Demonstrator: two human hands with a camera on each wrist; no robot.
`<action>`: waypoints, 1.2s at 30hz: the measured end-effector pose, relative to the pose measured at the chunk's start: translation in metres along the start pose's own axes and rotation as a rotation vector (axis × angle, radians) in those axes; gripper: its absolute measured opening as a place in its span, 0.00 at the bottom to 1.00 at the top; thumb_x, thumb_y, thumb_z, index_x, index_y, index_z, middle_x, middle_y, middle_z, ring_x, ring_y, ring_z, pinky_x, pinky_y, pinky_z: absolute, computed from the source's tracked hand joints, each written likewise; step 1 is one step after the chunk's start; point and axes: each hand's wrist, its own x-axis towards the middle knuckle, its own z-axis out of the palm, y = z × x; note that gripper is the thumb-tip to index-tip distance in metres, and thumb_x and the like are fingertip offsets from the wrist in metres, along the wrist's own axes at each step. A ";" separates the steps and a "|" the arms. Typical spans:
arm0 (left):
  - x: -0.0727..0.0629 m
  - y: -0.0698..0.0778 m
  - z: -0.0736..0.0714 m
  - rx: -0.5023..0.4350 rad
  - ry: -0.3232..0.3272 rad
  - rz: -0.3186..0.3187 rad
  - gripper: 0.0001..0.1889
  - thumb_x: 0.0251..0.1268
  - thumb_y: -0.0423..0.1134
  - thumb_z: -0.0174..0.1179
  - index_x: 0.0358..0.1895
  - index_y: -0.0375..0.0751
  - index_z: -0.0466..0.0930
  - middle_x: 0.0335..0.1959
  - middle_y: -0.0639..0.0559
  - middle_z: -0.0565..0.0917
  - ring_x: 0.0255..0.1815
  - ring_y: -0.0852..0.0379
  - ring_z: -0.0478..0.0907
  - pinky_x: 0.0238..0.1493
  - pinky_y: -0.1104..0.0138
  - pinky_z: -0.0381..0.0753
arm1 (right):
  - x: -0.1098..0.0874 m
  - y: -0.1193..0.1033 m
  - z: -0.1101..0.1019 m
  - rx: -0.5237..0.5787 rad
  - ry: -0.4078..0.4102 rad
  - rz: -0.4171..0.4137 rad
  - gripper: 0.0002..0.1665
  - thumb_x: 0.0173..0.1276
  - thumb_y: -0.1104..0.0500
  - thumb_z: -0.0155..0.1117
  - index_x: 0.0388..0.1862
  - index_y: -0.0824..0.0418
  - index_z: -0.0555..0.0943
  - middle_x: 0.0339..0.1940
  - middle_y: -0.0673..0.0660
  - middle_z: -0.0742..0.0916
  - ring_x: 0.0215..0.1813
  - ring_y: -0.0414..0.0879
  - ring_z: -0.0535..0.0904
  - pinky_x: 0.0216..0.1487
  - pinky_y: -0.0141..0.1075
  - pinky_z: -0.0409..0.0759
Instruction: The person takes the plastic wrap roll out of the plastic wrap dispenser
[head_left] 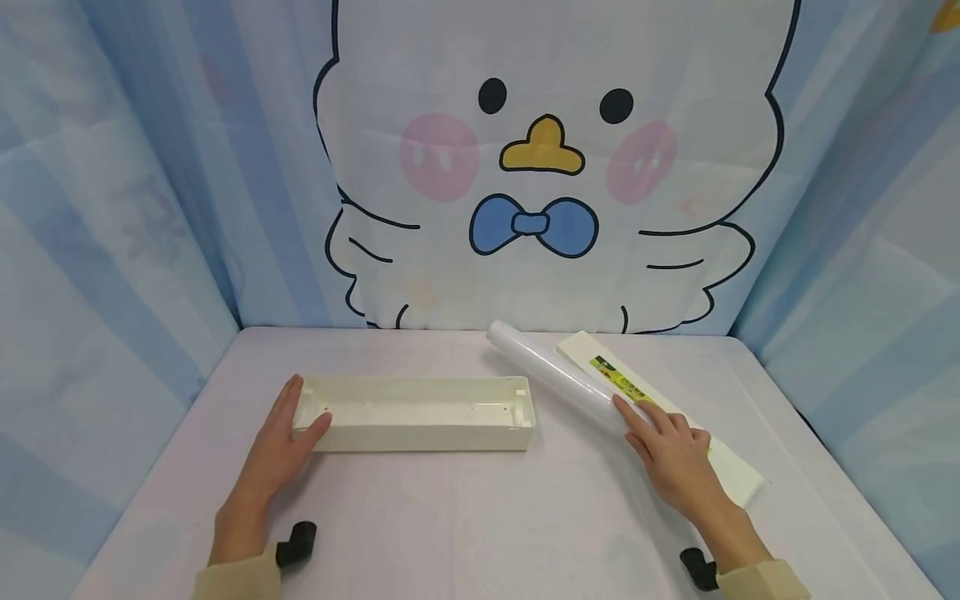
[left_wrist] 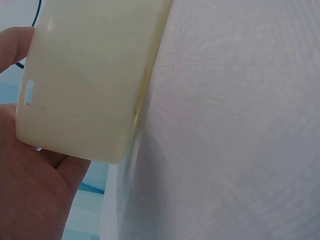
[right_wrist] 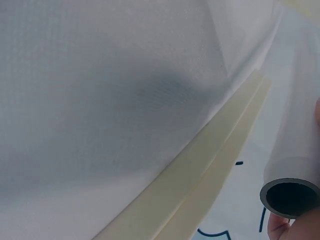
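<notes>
A long cream plastic box [head_left: 427, 439], open at the top, stands on the table at centre left. My left hand [head_left: 273, 458] holds its left end, thumb over the front edge and fingers at the back corner. The left wrist view shows the box's end wall [left_wrist: 85, 75] with a small slot. On the right, my right hand [head_left: 671, 458] grips the near end of a clear cling film roll [head_left: 555, 367], which tilts toward the back left. The roll's hollow core faces the right wrist view. Beside and partly under that hand lies a cream lid [head_left: 731, 467] with a green-yellow label.
A pale cloth covers the table [head_left: 450, 525]. Blue and white curtains [head_left: 90, 292] enclose the back and sides, with a cartoon figure printed at the back. Black mounts [head_left: 296, 543] are on both wrists.
</notes>
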 end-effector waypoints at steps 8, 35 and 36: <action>-0.001 0.001 -0.001 -0.006 -0.010 -0.018 0.47 0.77 0.52 0.55 0.81 0.32 0.36 0.82 0.33 0.39 0.81 0.35 0.36 0.76 0.40 0.40 | -0.004 0.003 0.002 -0.012 -0.031 0.020 0.32 0.75 0.58 0.61 0.77 0.48 0.67 0.67 0.65 0.75 0.58 0.66 0.71 0.50 0.65 0.64; 0.001 -0.001 0.000 -0.002 0.012 0.005 0.46 0.76 0.50 0.55 0.80 0.29 0.38 0.81 0.31 0.41 0.81 0.34 0.37 0.76 0.40 0.40 | -0.011 0.003 0.011 -0.036 -0.101 0.109 0.34 0.75 0.58 0.62 0.78 0.48 0.66 0.65 0.66 0.75 0.58 0.68 0.72 0.43 0.58 0.65; 0.001 -0.001 0.000 -0.001 0.012 0.004 0.46 0.76 0.50 0.55 0.80 0.29 0.38 0.81 0.31 0.41 0.81 0.34 0.37 0.76 0.40 0.40 | -0.011 0.003 0.012 -0.041 -0.099 0.108 0.34 0.75 0.57 0.62 0.77 0.48 0.66 0.64 0.66 0.76 0.58 0.68 0.72 0.42 0.58 0.66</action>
